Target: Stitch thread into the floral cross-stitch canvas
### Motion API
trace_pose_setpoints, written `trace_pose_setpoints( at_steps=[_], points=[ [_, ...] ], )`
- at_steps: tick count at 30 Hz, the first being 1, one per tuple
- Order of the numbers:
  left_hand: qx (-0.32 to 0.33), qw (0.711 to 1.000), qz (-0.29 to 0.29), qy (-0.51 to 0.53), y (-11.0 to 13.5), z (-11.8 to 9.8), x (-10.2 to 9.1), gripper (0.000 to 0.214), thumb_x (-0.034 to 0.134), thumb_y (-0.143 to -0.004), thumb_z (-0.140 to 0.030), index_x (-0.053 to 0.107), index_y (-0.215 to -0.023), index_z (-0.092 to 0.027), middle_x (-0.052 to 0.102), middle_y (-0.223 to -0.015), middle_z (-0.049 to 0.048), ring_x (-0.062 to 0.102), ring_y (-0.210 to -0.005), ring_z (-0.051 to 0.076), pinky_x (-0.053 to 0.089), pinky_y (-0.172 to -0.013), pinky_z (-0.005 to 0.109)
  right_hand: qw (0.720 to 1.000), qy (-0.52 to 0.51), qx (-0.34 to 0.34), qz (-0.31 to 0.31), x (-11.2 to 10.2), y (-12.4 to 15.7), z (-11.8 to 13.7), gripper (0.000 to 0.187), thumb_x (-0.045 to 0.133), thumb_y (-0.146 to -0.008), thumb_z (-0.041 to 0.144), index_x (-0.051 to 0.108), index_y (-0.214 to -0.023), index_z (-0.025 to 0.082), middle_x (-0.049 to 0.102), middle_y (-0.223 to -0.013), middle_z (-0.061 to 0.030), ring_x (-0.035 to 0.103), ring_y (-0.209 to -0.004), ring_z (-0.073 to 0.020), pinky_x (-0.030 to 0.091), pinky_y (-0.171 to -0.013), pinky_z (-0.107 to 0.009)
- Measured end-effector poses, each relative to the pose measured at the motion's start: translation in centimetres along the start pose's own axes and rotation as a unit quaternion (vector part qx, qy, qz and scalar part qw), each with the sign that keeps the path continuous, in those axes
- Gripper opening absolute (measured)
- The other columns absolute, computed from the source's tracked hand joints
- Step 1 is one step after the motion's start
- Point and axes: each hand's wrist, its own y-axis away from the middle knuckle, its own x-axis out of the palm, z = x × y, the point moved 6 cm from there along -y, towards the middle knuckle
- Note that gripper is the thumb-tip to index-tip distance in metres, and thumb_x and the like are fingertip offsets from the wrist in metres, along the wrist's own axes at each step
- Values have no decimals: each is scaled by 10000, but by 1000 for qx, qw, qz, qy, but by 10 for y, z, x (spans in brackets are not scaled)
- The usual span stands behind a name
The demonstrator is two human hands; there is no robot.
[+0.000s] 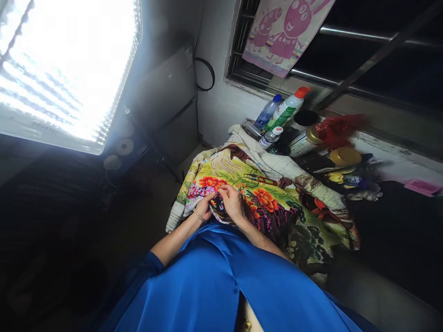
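A large embroidered cloth (pixel 273 203) with orange flowers and green patches lies bunched across my lap and the dark table. My left hand (pixel 205 206), a bangle on its wrist, curls under the cloth's near edge and grips it. My right hand (pixel 231 201) rests on top, right beside the left, fingers pinched together on the fabric; a needle or thread is too small to make out. Both forearms come out of blue sleeves.
Behind the cloth stand a white bottle with an orange cap (pixel 286 109), a blue-capped bottle (pixel 267 110), a small bottle (pixel 271 137), jars with gold lids (pixel 344 157) and a red bag (pixel 337 129). A pink cartoon towel (pixel 285 32) hangs on the window bars. A bright light panel (pixel 65 69) glows at left.
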Motion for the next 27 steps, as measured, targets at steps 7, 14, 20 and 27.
trace_pose_setpoints(
  at_steps=[7,14,20,27],
  points=[
    [-4,1000,7,-28,3,0,-1,75,648,-660,-86,666,-698,-148,717,-748,89,638,-950,288,459,-919,402,995,-24,-7,95,7,-20,9,111,545,-683,295,532,-623,203,588,-585,3,540,-533,-139,447,-561,-270],
    [6,999,18,-25,3,1,-2,151,700,-642,-117,691,-784,-167,728,-825,96,620,-991,312,432,-936,455,950,-300,51,70,-14,-37,17,307,470,-778,541,369,-788,251,425,-521,100,349,-361,-68,426,-442,-224],
    [7,1000,13,-11,1,1,-3,212,702,-606,-88,677,-805,-157,729,-808,85,651,-935,285,467,-924,425,964,-252,9,84,-20,-28,15,316,510,-767,539,420,-784,237,369,-443,119,341,-354,-66,464,-508,-241],
    [4,1000,-18,-18,-3,2,-7,109,718,-602,-111,631,-659,-144,714,-702,73,681,-858,257,498,-896,378,982,-23,-5,188,-4,4,-3,185,476,-762,316,608,-783,188,538,-476,50,466,-387,-101,375,-425,-213]
  ],
)
